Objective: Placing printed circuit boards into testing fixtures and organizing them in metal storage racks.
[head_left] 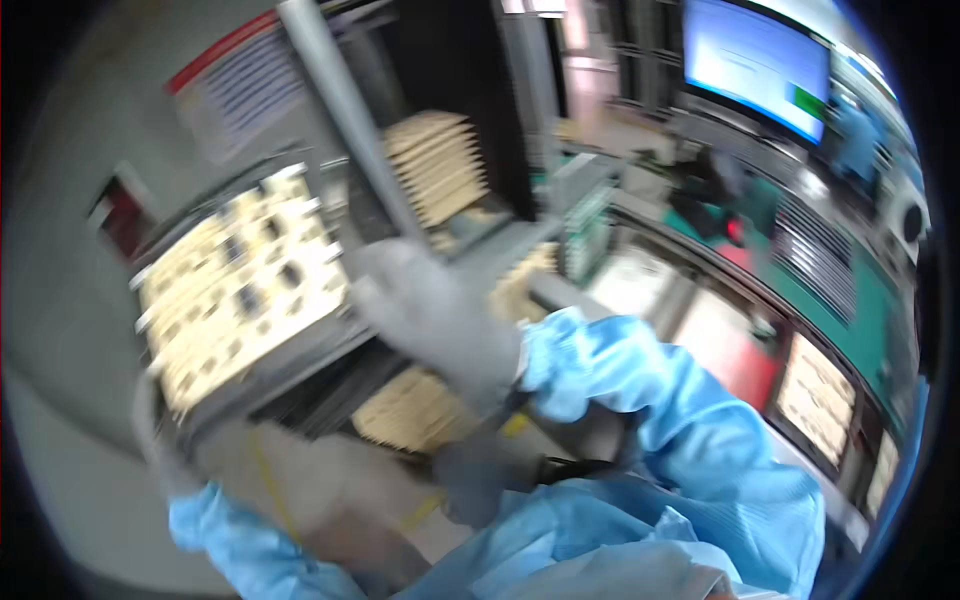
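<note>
A cream pocketed tray (240,290), with a few dark parts in some of its pockets, lies tilted on a dark frame at the left. My left hand (158,435), in a grey glove, grips the near left corner of this tray; its fingertips are partly hidden by the edge. My right hand (435,320), also gloved in grey, is at the right edge of the tray. Motion smears its fingers, so whether they grip the edge or only lie against it does not show.
Cream trays (435,170) are stacked inside the dark rack beyond my right hand, and another stack (415,410) sits below it. At the right are a bench with a keyboard (815,250), a monitor (757,65) and a tray (815,400) in a recess. A person (855,135) is far off.
</note>
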`<state>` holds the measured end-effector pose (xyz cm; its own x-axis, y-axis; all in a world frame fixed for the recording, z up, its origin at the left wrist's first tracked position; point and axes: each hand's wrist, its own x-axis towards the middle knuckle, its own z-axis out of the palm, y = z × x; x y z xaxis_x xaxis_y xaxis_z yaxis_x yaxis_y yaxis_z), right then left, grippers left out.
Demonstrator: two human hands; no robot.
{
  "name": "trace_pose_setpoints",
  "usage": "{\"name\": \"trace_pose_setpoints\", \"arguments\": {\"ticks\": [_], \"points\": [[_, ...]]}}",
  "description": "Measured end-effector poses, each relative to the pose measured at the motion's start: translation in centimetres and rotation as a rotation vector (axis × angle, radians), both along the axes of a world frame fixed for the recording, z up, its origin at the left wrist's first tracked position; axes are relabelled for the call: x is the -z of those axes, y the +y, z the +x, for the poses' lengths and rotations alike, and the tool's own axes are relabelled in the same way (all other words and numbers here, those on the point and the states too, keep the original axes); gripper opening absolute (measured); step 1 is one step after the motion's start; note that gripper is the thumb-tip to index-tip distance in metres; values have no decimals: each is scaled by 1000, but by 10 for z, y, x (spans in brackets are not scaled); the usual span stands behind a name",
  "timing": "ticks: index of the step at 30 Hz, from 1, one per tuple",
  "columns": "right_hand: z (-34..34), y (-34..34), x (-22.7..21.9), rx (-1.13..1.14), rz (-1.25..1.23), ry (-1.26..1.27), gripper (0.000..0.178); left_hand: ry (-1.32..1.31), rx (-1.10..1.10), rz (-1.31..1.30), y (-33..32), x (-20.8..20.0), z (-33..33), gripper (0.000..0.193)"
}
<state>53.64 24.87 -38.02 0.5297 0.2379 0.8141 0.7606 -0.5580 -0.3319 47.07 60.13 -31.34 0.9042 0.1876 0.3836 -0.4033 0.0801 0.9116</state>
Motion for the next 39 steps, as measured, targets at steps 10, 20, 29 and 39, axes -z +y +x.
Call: {"name": "trace_pose_setpoints", "arguments": {"ticks": [10, 20, 29, 39], "points": [[-122, -137, 38, -434, 640, 538, 71, 237, 184, -188, -215, 51, -56, 57], [-195, -274, 105, 99, 1270, 469, 66, -119, 933, 470, -354, 103, 7, 50], [-225, -314, 132, 891, 654, 392, 69, 308, 1120, 307, -458, 147, 72, 49], [-238, -317, 126, 1028, 739, 533, 74, 544, 1417, 261, -557, 195, 114, 58]]}}
